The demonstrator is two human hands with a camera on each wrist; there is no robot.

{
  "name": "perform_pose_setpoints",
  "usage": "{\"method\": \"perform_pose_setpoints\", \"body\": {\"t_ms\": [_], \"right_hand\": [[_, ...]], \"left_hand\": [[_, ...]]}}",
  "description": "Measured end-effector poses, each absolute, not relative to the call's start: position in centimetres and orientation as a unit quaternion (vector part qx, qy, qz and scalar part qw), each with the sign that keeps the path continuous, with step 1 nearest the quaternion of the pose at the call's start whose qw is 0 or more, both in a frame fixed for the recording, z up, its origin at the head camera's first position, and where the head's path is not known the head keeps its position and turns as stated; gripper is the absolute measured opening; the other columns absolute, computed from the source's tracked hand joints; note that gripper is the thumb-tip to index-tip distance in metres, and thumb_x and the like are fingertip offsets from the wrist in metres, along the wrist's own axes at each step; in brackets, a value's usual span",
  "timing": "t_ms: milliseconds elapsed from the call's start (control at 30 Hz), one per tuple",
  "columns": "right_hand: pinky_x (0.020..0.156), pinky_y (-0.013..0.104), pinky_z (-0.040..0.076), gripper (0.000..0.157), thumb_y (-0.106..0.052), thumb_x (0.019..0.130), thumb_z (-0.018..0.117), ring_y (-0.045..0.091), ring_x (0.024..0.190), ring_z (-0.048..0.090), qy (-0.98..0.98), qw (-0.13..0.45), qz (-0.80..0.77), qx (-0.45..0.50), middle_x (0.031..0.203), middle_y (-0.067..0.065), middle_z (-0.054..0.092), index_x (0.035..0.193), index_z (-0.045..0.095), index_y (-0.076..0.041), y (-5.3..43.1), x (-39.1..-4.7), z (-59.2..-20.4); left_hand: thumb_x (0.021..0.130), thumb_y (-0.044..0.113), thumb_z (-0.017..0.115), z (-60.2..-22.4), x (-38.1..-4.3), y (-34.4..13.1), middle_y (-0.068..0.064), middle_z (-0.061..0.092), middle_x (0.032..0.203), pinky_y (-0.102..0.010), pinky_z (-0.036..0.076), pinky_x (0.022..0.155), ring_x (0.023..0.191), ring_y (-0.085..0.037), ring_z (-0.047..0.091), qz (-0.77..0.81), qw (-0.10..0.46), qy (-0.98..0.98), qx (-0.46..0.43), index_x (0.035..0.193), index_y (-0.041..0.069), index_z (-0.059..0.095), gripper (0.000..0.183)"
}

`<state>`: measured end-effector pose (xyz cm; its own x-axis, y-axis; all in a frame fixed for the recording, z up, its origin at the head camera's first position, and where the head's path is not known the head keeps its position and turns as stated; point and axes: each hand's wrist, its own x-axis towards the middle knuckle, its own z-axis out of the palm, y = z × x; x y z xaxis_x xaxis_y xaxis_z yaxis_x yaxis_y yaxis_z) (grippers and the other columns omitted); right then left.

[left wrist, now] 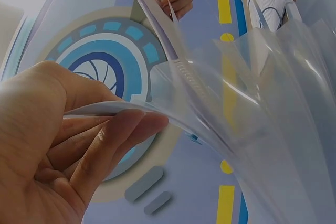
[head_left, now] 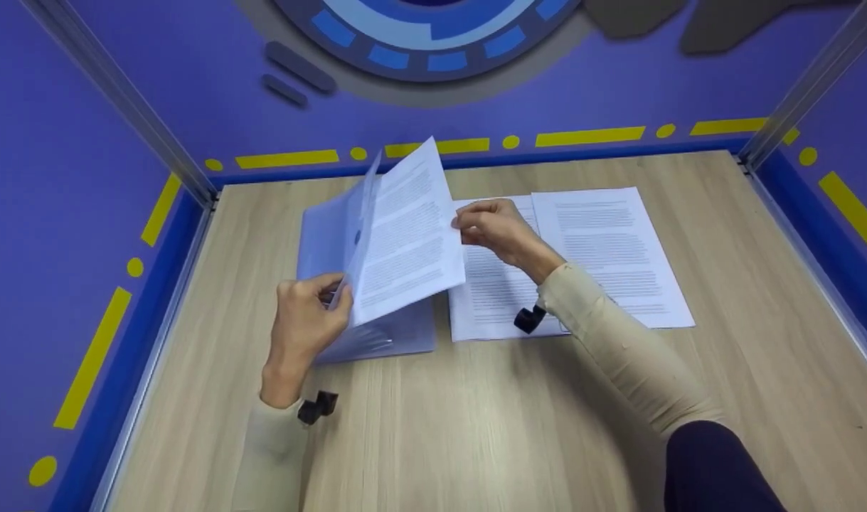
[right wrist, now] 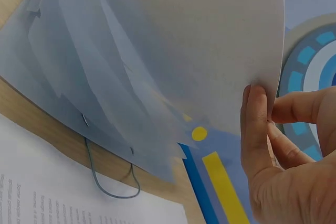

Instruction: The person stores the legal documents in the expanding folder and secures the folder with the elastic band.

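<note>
A translucent plastic document folder point(head_left: 326, 231) stands partly opened on the table, its clear leaves fanned out in the left wrist view. My left hand point(head_left: 306, 321) pinches the near edge of its raised cover between thumb and fingers. Printed paper point(head_left: 408, 238) slants upward against the inside of that cover. At the paper's right edge, my right hand point(head_left: 503, 231) pinches it between thumb and fingertips. The right wrist view shows the paper's blank back, the folder's clear leaves point(right wrist: 68, 61) below it and a thin cord loop point(right wrist: 92, 169) hanging from the folder's edge.
Two overlapping stacks of printed pages, a left one point(head_left: 493, 299) and a right one point(head_left: 611, 249), lie right of the folder, under and beside my right forearm. Blue panels point(head_left: 476, 114) with yellow marks wall in the wooden table point(head_left: 419, 427) at the back and sides.
</note>
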<state>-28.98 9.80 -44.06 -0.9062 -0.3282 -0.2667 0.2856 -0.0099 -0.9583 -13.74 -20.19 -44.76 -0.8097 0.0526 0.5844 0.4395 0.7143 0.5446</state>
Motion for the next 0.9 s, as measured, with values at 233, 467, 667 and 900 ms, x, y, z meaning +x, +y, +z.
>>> {"method": "perform_pose_setpoints", "body": {"t_ms": [233, 467, 667, 900], "right_hand": [[0.086, 0.031, 0.064, 0.026, -0.005, 0.093, 0.075, 0.017, 0.085, 0.074, 0.671, 0.217, -0.709, -0.016, 0.112, 0.014, 0.071, 0.117, 0.074, 0.006, 8.4, -28.7, -44.3], [0.091, 0.034, 0.064, 0.020, -0.007, 0.094, 0.075, 0.022, 0.096, 0.075, 0.681, 0.211, -0.700, -0.031, 0.118, 0.017, 0.072, 0.110, 0.077, 0.004, 7.2, -28.2, -44.5], [0.089, 0.034, 0.064, 0.018, -0.009, 0.095, 0.075, 0.021, 0.093, 0.074, 0.697, 0.201, -0.687, -0.044, 0.115, 0.016, 0.073, 0.108, 0.079, 0.002, 6.3, -28.0, -44.7], [0.089, 0.034, 0.064, 0.021, -0.010, 0.094, 0.076, 0.021, 0.092, 0.074, 0.704, 0.202, -0.680, -0.042, 0.115, 0.017, 0.073, 0.111, 0.079, 0.002, 5.3, -27.7, -44.6]], "left_hand": [[0.085, -0.007, 0.073, -44.9, -13.7, -20.1, -0.022, 0.079, 0.079, -0.043, 0.064, 0.060, 0.064, -0.029, 0.078, -0.345, 0.281, -0.884, -0.146, 0.097, -0.011, 0.081, 0.015], [0.085, -0.007, 0.073, -44.9, -13.7, -20.0, -0.023, 0.079, 0.080, -0.043, 0.064, 0.059, 0.065, -0.029, 0.078, -0.347, 0.278, -0.884, -0.144, 0.097, -0.011, 0.081, 0.015], [0.085, -0.008, 0.073, -44.8, -13.7, -20.0, -0.023, 0.079, 0.080, -0.044, 0.064, 0.060, 0.066, -0.029, 0.078, -0.349, 0.277, -0.883, -0.144, 0.097, -0.012, 0.081, 0.015], [0.085, -0.008, 0.073, -44.9, -13.8, -19.9, -0.022, 0.078, 0.079, -0.043, 0.063, 0.058, 0.063, -0.026, 0.076, -0.339, 0.276, -0.886, -0.154, 0.098, -0.012, 0.081, 0.016]]}}
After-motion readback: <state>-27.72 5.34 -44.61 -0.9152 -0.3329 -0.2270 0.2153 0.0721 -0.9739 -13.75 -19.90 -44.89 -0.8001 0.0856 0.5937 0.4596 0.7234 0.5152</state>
